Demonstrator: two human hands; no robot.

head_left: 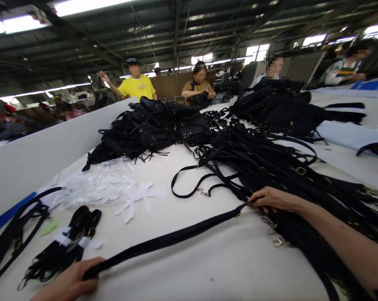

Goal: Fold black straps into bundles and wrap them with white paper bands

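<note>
Black fabric strap (167,241), one, long and narrow, stretched nearly straight with a slight sag above the near part of a pale worktable (189,280); long axis slanting from the near left to the farther right, with a small brass-coloured fitting by its right end. Left hand (74,278): fingers closed around the strap's near end, thumb along it. Right hand (269,198): fingertips pinched together on the far end, where the strap narrows. Heap of black straps (254,163) with brass-coloured buckles and hooks: spread over the right side of the table, directly behind and beneath the right hand and forearm, crowding that end; a looped strap (176,184) protrudes from it onto the bare surface beyond the held piece. Bundle of black straps (68,242), banded in white: just beyond the left hand. Further black straps (15,238): at the left edge. Green scrap (49,227): beside the bundle. Clear plastic bags (95,184), crumpled, and white paper strips (139,200): left of centre. Black bags (157,127): piled at the back, with a second pile (277,106) to the right. White partition (51,144): along the left side. Co-worker in a yellow T-shirt (139,88): behind the bags, one arm raised.
</note>
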